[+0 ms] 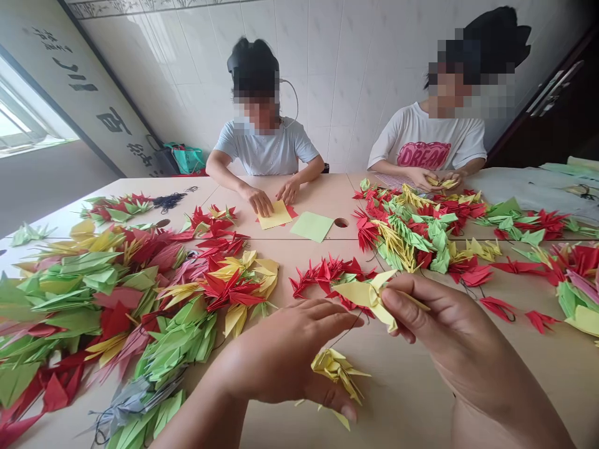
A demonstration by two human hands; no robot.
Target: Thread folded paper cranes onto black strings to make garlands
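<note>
Right hand (pixel 435 318): pinching a yellow paper crane (pixel 352 292) between thumb and fingers, raised above the table (pixel 397 390); folding looks complete. Left hand (pixel 281 352): released, thumb and fingers spread, over a yellow bunch (pixel 334 365). Dark thread runs by its fingertips; whether the held piece is threaded, cannot tell.

Beyond: red bunch (pixel 322 272), folded. Left, large mixed heap (pixel 93 274); right, second heap (pixel 412 227), both folded and apparently gathered on thread. Loose red piece (pixel 540 320) lies apart. Far side: yellow sheet (pixel 274 215) under a co-worker's hand (pixel 259 202) and green sheet (pixel 312 226), both unfolded. Estimate: folding well advanced, unfinished.
</note>
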